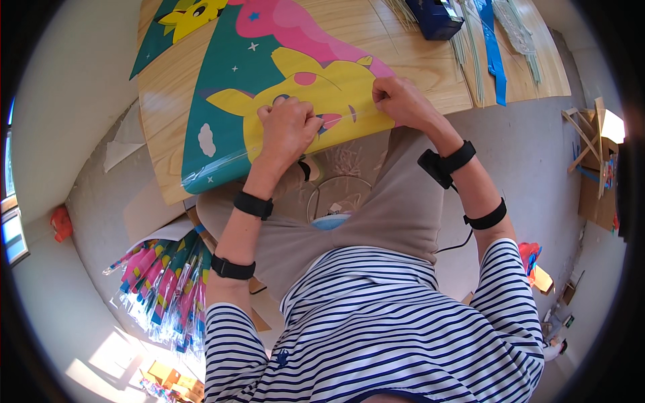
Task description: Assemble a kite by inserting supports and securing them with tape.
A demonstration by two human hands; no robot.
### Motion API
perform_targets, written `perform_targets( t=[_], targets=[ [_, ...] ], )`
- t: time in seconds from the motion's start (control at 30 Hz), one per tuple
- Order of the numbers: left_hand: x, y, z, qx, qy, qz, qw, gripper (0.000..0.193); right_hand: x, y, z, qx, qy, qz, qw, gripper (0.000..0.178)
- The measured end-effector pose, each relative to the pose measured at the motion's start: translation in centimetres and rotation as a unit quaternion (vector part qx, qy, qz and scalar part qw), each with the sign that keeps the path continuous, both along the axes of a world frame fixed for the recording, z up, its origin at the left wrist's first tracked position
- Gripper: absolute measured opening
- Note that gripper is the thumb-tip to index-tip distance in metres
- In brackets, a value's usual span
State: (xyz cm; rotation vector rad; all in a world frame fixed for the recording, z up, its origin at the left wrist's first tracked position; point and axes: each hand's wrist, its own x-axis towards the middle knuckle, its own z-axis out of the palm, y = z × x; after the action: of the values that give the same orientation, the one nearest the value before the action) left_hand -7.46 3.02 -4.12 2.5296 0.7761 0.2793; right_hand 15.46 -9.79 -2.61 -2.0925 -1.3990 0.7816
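Printed sheet, teal, yellow and pink, lying on the wooden tabletop between 11 and 12 o'clock; left hand at 11, loosely fisted over it; right hand at 1, fingers bunched; whether either grips, cannot tell.

A large printed sheet in teal, pink and yellow is being supported by the wooden table. The left hand is being held curled over its near part; the right hand is being held, fingers bent, at its right side. Whether anything is being gripped cannot be told. Both forearms are being circled by black straps. A dark blue box, thin pale sticks and a blue strip are being carried at the table's far right.
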Motion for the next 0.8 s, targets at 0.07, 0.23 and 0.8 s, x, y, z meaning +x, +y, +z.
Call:
perform_targets(
  t=[0.07, 0.23, 0.8],
  targets=[
    [0.0, -0.1, 0.1, 0.004, 0.001, 0.002, 1.000, 0.020, 0.1, 0.0, -0.3, 0.002, -0.011, 0.002, 1.000, 0.009],
    [0.1, -0.2, 0.3, -0.003, 0.002, 0.003, 1.000, 0.016, 0.0, 0.1, -0.9, 0.010, -0.051, 0.009, 0.999, 0.007],
    [-0.1, -0.6, 0.2, 0.007, -0.013, 0.016, 1.000, 0.022, -0.9, 0.3, -1.9, 0.026, -0.125, -0.001, 0.992, 0.008]
  ],
)
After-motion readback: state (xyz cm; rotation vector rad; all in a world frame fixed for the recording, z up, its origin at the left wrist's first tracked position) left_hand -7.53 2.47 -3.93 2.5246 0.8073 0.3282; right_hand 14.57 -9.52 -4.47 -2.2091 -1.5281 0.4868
